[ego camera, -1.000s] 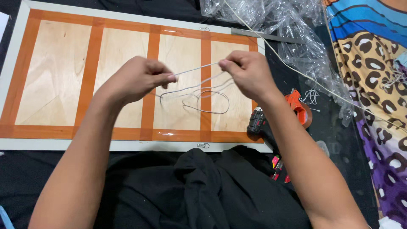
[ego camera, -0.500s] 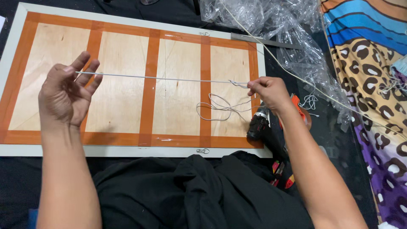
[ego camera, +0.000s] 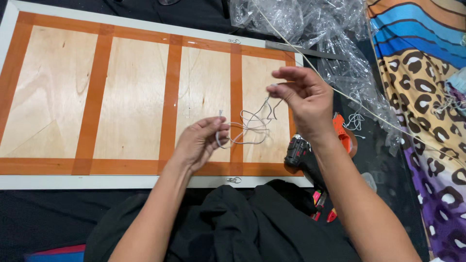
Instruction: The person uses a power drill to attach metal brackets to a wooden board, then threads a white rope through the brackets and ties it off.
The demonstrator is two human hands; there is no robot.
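— What's nearest the camera?

— Black cloth (ego camera: 233,228) bunched at six o'clock, with both forearms reaching over it.

— And the hands?

— The left hand (ego camera: 201,141) sits just below centre, fingers curled shut on one end of a thin white string (ego camera: 247,127). The right hand (ego camera: 303,104) is raised at about two o'clock from it, thumb and fingertips pinching the other part of the string.

— How does the string look?

— Thin, pale grey-white, slack. It runs from the left hand out in several loose loops and tangled curls, then climbs to the pinch of the right hand. A short free end sticks up just above the left thumb. The loops hang over the board, between the two hands.

— What board?

— A pale plywood panel (ego camera: 126,97) in a white frame, crossed by orange tape strips (ego camera: 170,102) into sections. It spreads from nine o'clock to the centre.

— Anything to the right?

— At four o'clock from the string, under the right wrist, a black and orange power tool (ego camera: 297,151). Further, at one o'clock, crumpled clear plastic wrap (ego camera: 315,24). At three o'clock, a bright patterned fabric (ego camera: 427,106) with leopard spots and blue stripes.
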